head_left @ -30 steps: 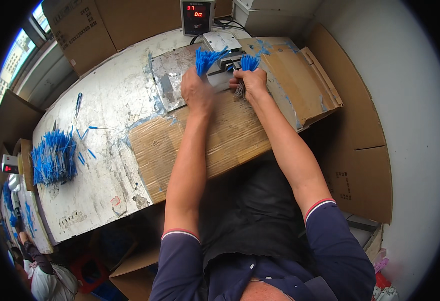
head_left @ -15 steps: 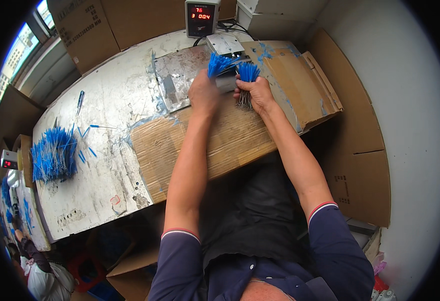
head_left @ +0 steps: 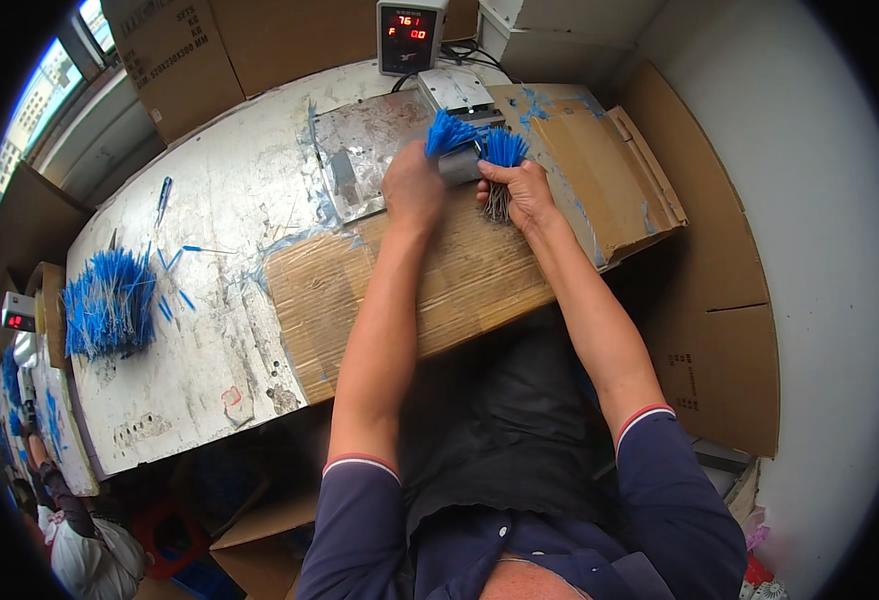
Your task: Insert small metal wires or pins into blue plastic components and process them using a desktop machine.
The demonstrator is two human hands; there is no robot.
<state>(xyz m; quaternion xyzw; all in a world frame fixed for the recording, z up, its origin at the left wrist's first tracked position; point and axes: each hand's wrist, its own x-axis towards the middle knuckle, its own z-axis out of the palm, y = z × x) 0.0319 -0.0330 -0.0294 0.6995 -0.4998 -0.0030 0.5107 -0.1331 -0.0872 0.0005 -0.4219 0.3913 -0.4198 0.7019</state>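
My left hand (head_left: 413,188), slightly smeared by motion, is closed on a bundle of blue-ended wires (head_left: 448,134). Beside it, my right hand (head_left: 521,192) grips a second wire bundle (head_left: 504,148), its blue ends up and bare metal stems hanging below the fingers. Between the hands sits a dark grey rounded metal part (head_left: 459,167), partly covered by the left bundle. Just beyond is a small machine with a pale metal cover (head_left: 456,90). The left hand's fingertips are hidden behind its wrist and bundle.
A large pile of blue-ended wires (head_left: 109,303) lies at the left of the white worktable (head_left: 209,350), near several loose pieces and a pen (head_left: 163,200). A red-digit display (head_left: 409,40) stands behind. Cardboard (head_left: 389,300) covers the near edge. Another person (head_left: 89,550) works far left.
Both hands shift slightly right in the view, still holding their bundles. More of the grey metal part shows between them. The red digits on the display have changed.
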